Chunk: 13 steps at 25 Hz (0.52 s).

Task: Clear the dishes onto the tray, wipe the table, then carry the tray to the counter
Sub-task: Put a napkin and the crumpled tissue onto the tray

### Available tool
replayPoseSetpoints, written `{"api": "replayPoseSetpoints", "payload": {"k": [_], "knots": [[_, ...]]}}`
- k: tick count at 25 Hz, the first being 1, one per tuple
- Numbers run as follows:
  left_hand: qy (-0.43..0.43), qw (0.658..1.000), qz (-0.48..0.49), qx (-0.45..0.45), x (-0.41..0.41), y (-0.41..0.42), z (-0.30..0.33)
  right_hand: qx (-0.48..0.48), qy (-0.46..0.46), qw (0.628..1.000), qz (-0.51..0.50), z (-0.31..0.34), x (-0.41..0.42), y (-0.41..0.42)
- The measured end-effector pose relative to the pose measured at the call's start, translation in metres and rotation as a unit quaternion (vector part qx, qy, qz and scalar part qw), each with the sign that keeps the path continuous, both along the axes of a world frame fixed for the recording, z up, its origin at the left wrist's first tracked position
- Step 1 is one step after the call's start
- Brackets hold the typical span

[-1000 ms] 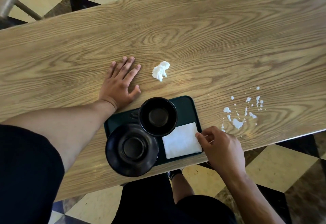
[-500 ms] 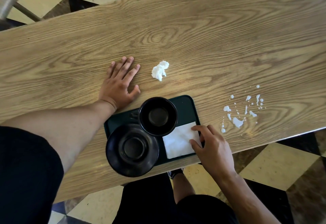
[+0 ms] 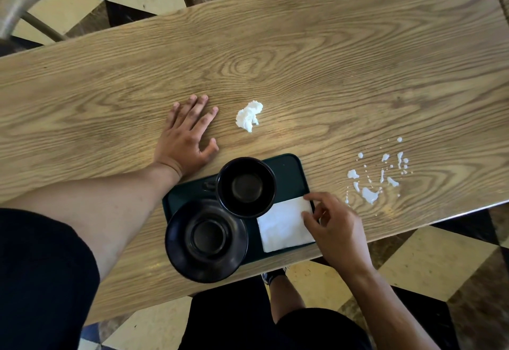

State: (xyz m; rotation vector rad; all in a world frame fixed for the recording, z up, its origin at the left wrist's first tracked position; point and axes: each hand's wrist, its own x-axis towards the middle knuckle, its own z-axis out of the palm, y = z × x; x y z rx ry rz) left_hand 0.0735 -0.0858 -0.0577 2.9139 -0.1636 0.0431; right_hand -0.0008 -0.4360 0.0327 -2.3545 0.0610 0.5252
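Your left hand [image 3: 185, 140] lies flat on the wooden desk [image 3: 303, 55], palm down, fingers [image 3: 203, 121] straight and slightly spread, holding nothing. It sits at about 10 o'clock from the tray [image 3: 286, 168], just beside its far left corner.

At 3 o'clock from that hand, apart from it, a crumpled white tissue [image 3: 248, 115] rests on the bare wood, at roughly 12 o'clock from the tray.

The dark green tray sits near your edge of the desk. A black saucer [image 3: 206, 239] fills its near left part and overhangs the tray's rim towards you. A black cup [image 3: 246, 186] stands upright at 1 o'clock from the saucer, touching or overlapping its rim. A flat white napkin [image 3: 281, 228] lies in the tray's near right corner, at 4 o'clock from the cup.

Your right hand [image 3: 338, 228] is at the napkin's right edge, with forefinger and thumb curled in and touching it at the far right corner; whether they have actually pinched it, you cannot tell from this view.

At 2 o'clock from that hand, white liquid [image 3: 370, 194] is spilled in drops and small puddles on the desk, well clear of the tray.
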Motion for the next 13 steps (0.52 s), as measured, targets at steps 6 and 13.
{"api": "replayPoseSetpoints", "payload": {"k": [6, 13], "knots": [[-0.005, 1.0, -0.002, -0.005, 0.001, 0.001, -0.001, 0.064, -0.07, 0.995, -0.019, -0.01, 0.104, 0.05], [-0.002, 1.0, -0.005, 0.003, 0.0, 0.002, -0.004, -0.009, -0.082, 0.964, 0.252, -0.022, 0.173, 0.12]]}}
